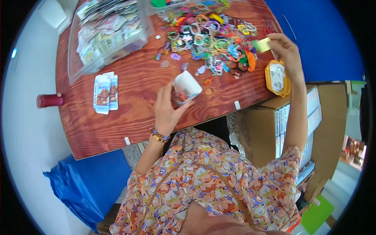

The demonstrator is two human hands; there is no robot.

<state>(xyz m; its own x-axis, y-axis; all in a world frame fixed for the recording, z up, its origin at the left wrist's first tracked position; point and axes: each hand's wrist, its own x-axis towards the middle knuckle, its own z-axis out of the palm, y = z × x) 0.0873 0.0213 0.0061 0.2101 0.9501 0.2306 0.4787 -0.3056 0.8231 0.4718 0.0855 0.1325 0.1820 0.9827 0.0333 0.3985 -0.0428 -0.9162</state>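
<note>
- The worktop (137, 129) is of reddish wood with wavy dark grain, and its near edge stands before the person's flowered clothing (211, 168).
- At its far left there is a clear plastic bin (147, 23), filled with many flat packets.
- To the right of this bin spreads a pile of small trinkets (211, 45), of many colours and mixed together.
- Flat printed boxes (102, 94) lie at the left, overlapping; a yellow basket (287, 88) with whitish contents stands near the right edge.
- In the room, one sees a pale wall (23, 129) at the left, a blue cover (98, 184) below, and at the right a cardboard box (256, 135) with rows of small boxes inside.
- The left hand (167, 111) is curled around a small carton (187, 86) — fingers on its left side, thumb at the lower side — and its white inner wall is visible.
- The right hand (286, 50) pinches a pale yellow piece (264, 45) (its exact kind I cannot tell, it is blurred) just beside the pile's right end, well apart from the carton.
</note>
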